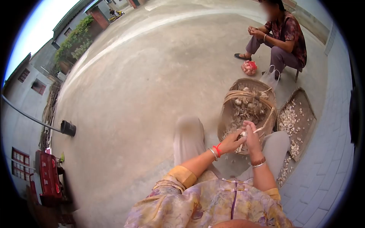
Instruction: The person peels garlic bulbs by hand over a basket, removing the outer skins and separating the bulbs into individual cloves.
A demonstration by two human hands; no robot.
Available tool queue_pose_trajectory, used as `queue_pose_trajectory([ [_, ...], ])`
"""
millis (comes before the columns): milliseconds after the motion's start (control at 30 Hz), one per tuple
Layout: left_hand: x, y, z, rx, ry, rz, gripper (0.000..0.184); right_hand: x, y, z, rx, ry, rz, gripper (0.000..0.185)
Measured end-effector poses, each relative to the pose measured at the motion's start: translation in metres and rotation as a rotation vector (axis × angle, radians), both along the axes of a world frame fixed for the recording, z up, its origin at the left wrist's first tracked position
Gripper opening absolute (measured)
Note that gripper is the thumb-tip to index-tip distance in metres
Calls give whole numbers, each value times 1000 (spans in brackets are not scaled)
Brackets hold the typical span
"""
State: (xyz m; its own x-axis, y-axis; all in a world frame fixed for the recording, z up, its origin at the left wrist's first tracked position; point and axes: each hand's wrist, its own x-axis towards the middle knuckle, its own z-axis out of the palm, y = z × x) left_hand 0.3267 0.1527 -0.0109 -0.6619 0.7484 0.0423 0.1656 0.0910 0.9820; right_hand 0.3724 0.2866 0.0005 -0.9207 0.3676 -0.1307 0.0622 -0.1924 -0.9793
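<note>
My left hand (231, 142), with a red band and silver bracelets at the wrist, is closed on a garlic bulb. My right hand (253, 140) meets it at the fingertips, also closed on the bulb, whose pale stem (258, 130) sticks out to the right. Most of the bulb is hidden by my fingers. Both hands are above the near end of a wicker basket (231, 95) that holds garlic bulbs (246, 102) and dry skins. To its right lies a flat woven tray (307, 121) with many loose white cloves (289, 121).
A seated person (287, 40) works with both hands at the upper right, near a red net bag (249, 67) and a clear plastic bag (270, 78). Cloves lie on the ground by my knee. A black bucket (68, 128) and red vehicle (49, 176) are at the left.
</note>
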Motion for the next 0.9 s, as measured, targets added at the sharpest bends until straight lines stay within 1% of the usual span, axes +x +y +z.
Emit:
queue_pose_trajectory([
  [33, -1, -1, 3, 0, 4, 1, 40, 0, -2, 5, 47, -16, 5, 30],
  [100, -5, -1, 8, -53, -138, -16, 40, -3, -2, 4, 95, 10, 7, 31],
  [133, -5, 0, 8, -54, -137, -16, 40, -3, -2, 4, 141, 32, 8, 31],
  [200, -5, 4, 8, -4, 16, 79, 35, -5, 0, 2, 155, 28, 17, 30],
  [233, -5, 4, 9, -6, 14, 81, 35, -6, 0, 3, 170, 23, 27, 30],
  [300, -2, 6, 16, 11, -49, 165, 31, -5, 0, 9, 163, 8, 20, 29],
  [333, -4, 7, 21, 9, -50, 166, 31, -7, 0, 12, 159, -4, 8, 29],
  [400, -8, 10, 29, -71, -196, 231, 28, -10, 2, 4, 181, -15, 2, 28],
  [433, -10, 11, 23, -73, -198, 232, 28, -10, 3, 2, 206, -26, -3, 28],
  [467, -16, 13, 9, -85, -85, 273, 28, -13, 4, -3, 205, -26, -1, 28],
  [500, -19, 15, 9, -97, 29, 313, 28, -14, 5, 2, 338, -40, 17, 29],
  [533, -20, 16, 9, -98, 30, 314, 28, -14, 5, 6, 470, -53, 36, 30],
  [567, -19, 17, 10, -122, 18, 328, 27, -15, 4, 10, 469, -51, 37, 30],
  [633, -19, 18, 16, -150, 8, 339, 27, -16, 3, 16, 627, -76, 26, 33],
  [767, -20, 20, 15, -152, -23, 321, 29, -20, 6, 10, 668, -113, 64, 35],
  [833, -20, 21, 11, -154, -37, 313, 29, -19, 3, 19, 661, -74, 68, 35],
  [900, -22, 23, 3, -107, 38, 332, 29, -19, 3, 17, 688, -26, 57, 35],
])
